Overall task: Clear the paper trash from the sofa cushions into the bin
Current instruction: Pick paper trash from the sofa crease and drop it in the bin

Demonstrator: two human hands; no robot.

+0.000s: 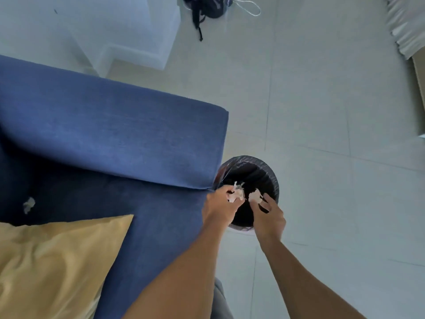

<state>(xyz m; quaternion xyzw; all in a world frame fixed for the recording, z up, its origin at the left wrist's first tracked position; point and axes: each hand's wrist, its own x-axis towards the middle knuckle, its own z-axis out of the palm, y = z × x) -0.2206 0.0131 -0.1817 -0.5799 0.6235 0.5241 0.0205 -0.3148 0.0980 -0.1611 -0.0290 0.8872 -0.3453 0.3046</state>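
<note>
Both hands reach over the round bin (266, 168), lined with a black bag, on the floor at the end of the blue sofa (110, 134). My left hand (219, 207) is closed around crumpled white paper (235, 195) above the bin's near rim. My right hand (270, 215) pinches another crumpled paper piece (254, 196) at its fingertips over the bin's opening. One more scrap of white paper (28, 204) lies on the seat cushion at far left.
A yellow cushion (53, 261) lies on the sofa seat at lower left. A dark bag with straps (207, 8) and a white cord sit on the tiled floor (333, 111) far back. White furniture (128, 38) stands behind the sofa.
</note>
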